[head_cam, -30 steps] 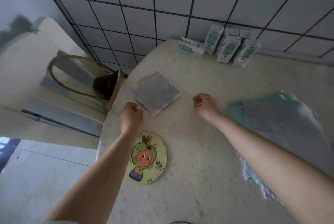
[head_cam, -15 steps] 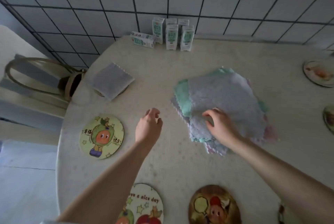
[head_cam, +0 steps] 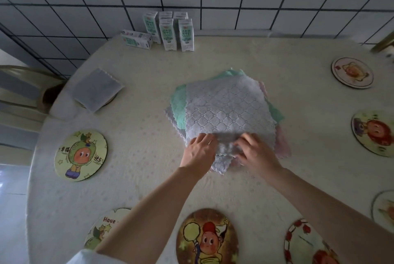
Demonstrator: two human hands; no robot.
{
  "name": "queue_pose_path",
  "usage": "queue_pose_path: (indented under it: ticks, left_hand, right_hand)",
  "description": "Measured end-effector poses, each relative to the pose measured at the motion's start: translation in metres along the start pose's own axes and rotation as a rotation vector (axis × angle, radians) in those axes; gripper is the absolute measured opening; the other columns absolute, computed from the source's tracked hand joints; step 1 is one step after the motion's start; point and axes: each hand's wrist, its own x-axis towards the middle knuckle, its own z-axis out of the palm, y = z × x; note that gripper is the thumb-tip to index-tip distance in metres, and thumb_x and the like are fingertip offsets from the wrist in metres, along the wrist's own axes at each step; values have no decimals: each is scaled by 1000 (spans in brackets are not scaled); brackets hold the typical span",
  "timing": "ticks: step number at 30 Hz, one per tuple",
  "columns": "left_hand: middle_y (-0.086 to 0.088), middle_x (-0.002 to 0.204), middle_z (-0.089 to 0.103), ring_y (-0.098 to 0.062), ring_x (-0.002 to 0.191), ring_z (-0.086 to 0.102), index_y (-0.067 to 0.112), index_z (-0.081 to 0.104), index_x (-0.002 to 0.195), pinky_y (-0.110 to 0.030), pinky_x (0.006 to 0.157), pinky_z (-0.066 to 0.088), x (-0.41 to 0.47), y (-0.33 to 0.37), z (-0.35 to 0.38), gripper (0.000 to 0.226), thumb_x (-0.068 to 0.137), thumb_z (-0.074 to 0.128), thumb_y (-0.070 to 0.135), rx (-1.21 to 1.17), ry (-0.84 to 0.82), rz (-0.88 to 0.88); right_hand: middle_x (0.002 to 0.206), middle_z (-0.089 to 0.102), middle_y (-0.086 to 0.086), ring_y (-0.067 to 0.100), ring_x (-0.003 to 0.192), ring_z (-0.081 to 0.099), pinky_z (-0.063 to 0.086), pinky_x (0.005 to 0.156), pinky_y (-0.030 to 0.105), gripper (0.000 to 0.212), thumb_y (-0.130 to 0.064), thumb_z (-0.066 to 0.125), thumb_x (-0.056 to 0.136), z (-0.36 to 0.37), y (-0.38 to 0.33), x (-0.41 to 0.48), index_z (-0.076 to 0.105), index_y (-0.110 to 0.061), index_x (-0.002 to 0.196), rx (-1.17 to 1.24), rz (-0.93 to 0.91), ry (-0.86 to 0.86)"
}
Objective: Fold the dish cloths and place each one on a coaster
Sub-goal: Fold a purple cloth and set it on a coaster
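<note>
From the head view, our left hand (head_cam: 199, 150) and right hand (head_cam: 255, 153) are both on the near edge of the top grey cloth (head_cam: 228, 110). Their fingers pinch it so it bunches between them, most likely to peel that one cloth off the pile (head_cam: 178, 106) mid-bench (head_cam: 149, 178). One folded cloth (head_cam: 97, 89) already sits on its coaster at the far left. Half a second ago only the right hand touched the pile and the left hovered over the bench. Now both grip.

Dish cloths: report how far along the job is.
Done: one folded cloth lies on a coaster at far left. In hand: left hand and right hand grip the near edge of the top cloth. Left: the pile beneath and the bare coasters.
</note>
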Motion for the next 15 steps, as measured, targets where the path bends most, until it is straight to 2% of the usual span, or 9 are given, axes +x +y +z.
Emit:
queue_pose_path:
  ticks: [6, 12, 15]
  left_hand:
    - [3, 90, 67, -17, 84, 64, 16, 66, 88, -32, 77, 55, 9, 2, 5, 25, 68, 78, 9, 44, -8, -11]
    - [1, 95, 70, -19, 95, 63, 14, 68, 88, -32, 89, 52, 14, -5, 5, 24, 68, 80, 19, 6, -74, -25]
    - [1, 99, 70, -18, 97, 62, 12, 70, 94, -31, 87, 53, 15, -9, 5, 22, 77, 75, 25, -38, -81, -24]
  right_hand:
    - [100, 57, 2, 22, 95, 56, 53, 82, 31, 32, -20, 78, 71, 7, 8, 3, 63, -12, 98, -12, -72, 24]
    - [91, 59, -1, 19, 86, 56, 52, 72, 32, 13, -14, 75, 75, 7, 20, 11, 67, -12, 86, 170, -69, 36]
    - [89, 64, 1, 21, 83, 61, 52, 75, 32, 12, -11, 77, 73, 6, 28, 15, 73, -10, 85, 235, -84, -1]
